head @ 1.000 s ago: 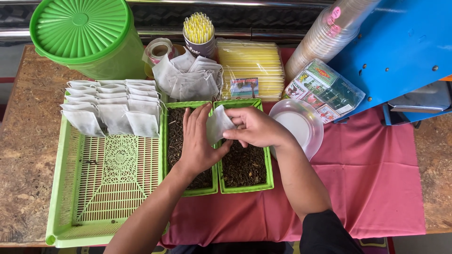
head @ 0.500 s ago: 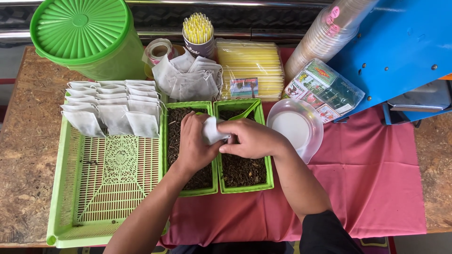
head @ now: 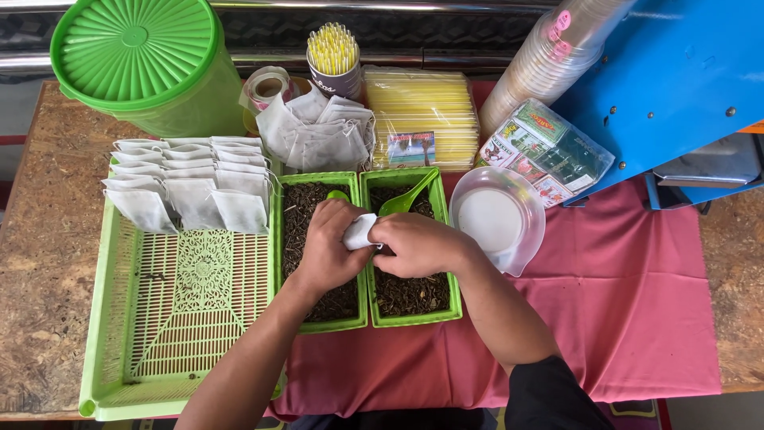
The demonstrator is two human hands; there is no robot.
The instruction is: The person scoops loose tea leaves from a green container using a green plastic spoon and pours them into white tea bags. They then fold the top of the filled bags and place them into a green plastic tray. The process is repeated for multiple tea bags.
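I see a small white filter bag [head: 360,232] pinched between both hands above the wall shared by two green trays of dark loose tea. My left hand [head: 330,248] has its grip pressed together on the bag's left side, over the left tea tray [head: 290,263]; my right hand [head: 418,244] has its grip closed on the bag's right side, over the right tea tray [head: 414,295]. A green scoop [head: 404,199] lies in the right tray's far end. Just right of that tray stands a clear plastic bowl [head: 500,219] on the pink cloth [head: 629,302]. To the left, a green lattice basket [head: 175,318] carries rows of filled white bags [head: 187,179] along its far edge. At the worktop's far left corner stands a big green lidded bucket [head: 143,60].
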